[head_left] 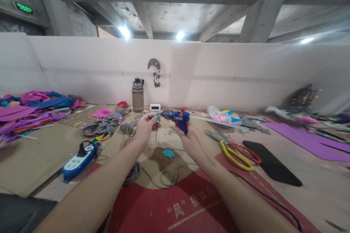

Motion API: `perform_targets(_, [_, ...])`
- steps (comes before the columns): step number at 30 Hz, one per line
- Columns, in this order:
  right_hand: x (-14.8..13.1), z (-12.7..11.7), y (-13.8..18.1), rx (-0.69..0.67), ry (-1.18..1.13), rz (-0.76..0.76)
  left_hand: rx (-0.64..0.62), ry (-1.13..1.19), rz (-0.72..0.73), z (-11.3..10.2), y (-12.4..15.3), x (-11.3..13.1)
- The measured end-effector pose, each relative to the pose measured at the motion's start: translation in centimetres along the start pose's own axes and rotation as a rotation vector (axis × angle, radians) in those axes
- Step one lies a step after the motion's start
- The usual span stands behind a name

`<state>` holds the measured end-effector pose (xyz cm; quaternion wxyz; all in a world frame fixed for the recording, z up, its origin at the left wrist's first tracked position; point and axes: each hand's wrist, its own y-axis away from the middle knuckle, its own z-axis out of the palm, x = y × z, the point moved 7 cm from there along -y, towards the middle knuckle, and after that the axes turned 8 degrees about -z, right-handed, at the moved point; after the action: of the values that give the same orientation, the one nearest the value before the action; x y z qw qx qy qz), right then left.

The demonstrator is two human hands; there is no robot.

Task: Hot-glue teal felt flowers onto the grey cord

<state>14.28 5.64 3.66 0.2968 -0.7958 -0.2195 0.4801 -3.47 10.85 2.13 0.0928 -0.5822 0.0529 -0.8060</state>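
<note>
My right hand [188, 136] is wrapped round the grip of a blue hot glue gun [182, 117], whose nozzle points left. A long pale glue stick [216, 121] sticks out of its back. Just at the nozzle, my left hand [147, 127] pinches a small teal piece [158, 117] between thumb and fingers; its full shape is partly hidden. Below the hands a teal star-like cutout [168, 153] lies flat on the cardboard [153, 174]. Loose grey cord [175, 180] loops around it, with a coil [133, 174] near my left forearm.
Red- and yellow-handled scissors [237, 154] and a black phone [272, 162] lie at right. A blue-white power strip [80, 160] is at left, near grey felt pieces [105, 124]. Behind stand a water bottle [137, 96] and a small white clock [155, 107]. Purple sheets [306, 140] lie far right.
</note>
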Motion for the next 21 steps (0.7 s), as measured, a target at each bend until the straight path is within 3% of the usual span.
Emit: perform_targets(21, [-0.26, -0.19, -0.09, -0.007, 0.055, -0.021, -0.016, -0.049, 0.015, 0.21, 0.02, 0.01])
